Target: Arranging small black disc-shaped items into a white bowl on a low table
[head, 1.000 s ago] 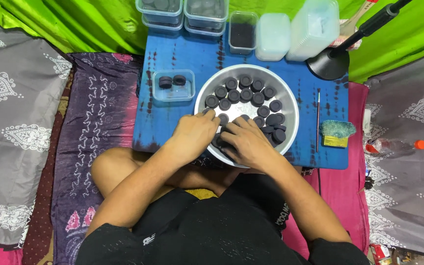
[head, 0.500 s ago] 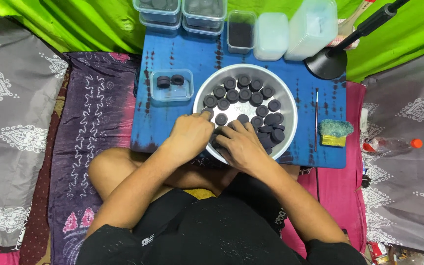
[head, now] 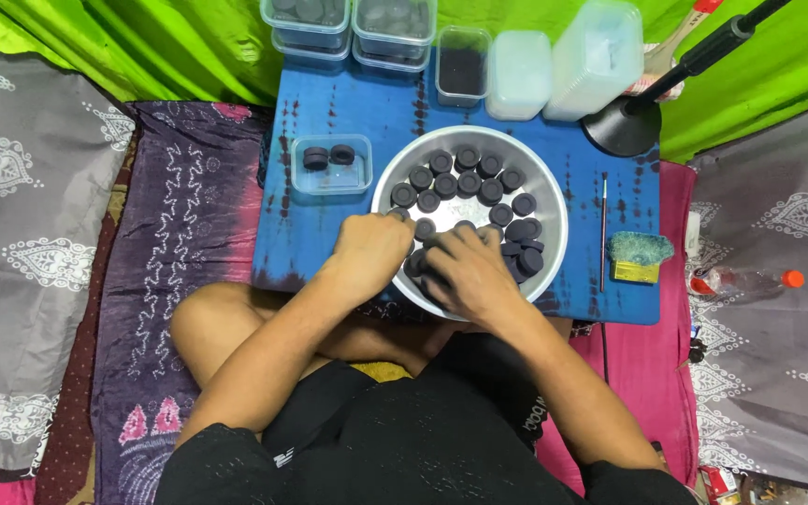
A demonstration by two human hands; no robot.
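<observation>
A round metal bowl [head: 544, 182] sits on a low blue table [head: 329, 234] and holds several black round discs [head: 460, 182]. My left hand [head: 371, 248] rests on the bowl's near left rim, fingers curled over discs there. My right hand [head: 465, 271] lies inside the near part of the bowl, fingers bent down onto the discs. What either hand grips is hidden under the fingers. A small clear tub [head: 331, 166] left of the bowl holds two black discs [head: 327, 156].
Clear lidded boxes [head: 348, 23], a tub of black powder [head: 463, 65] and white containers [head: 563, 61] line the table's far edge. A black lamp base [head: 621, 126], a thin brush [head: 603, 229] and a green-topped sponge [head: 638, 254] stand right. A plastic bottle [head: 741, 281] lies on the floor.
Both hands have shifted slightly within the near part of the bowl, staying on the discs. The view has drifted a little.
</observation>
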